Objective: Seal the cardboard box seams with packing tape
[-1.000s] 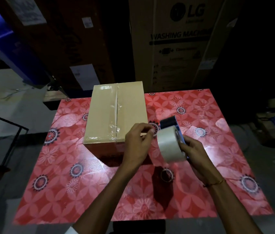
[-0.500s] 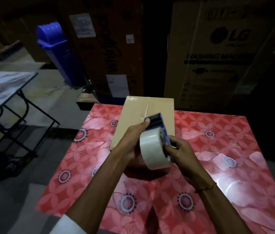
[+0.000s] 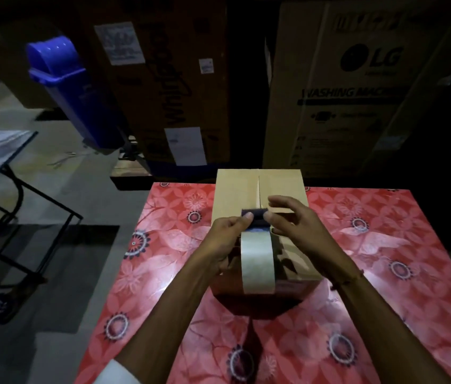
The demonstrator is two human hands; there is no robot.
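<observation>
A closed cardboard box (image 3: 235, 189) stands on a table with a red flowered cloth (image 3: 163, 273), its centre seam running away from me. Over the box's near half I hold a tape dispenser with a roll of pale packing tape (image 3: 257, 261) and a dark blue head. My left hand (image 3: 224, 239) grips the dispenser from the left, thumb on its head. My right hand (image 3: 293, 225) pinches the head's right side with thumb and forefinger, the other fingers spread. The box's near top is hidden behind the roll and hands.
Tall appliance cartons (image 3: 357, 87) stand just behind the table. A blue swing-lid bin (image 3: 72, 90) leans at the back left. A folding table with black metal legs (image 3: 11, 189) stands on the floor at the left.
The view has swung so the box sits straight ahead. The dispenser has turned edge-on over the seam, and my right hand has moved from the roll's side up to the head.
</observation>
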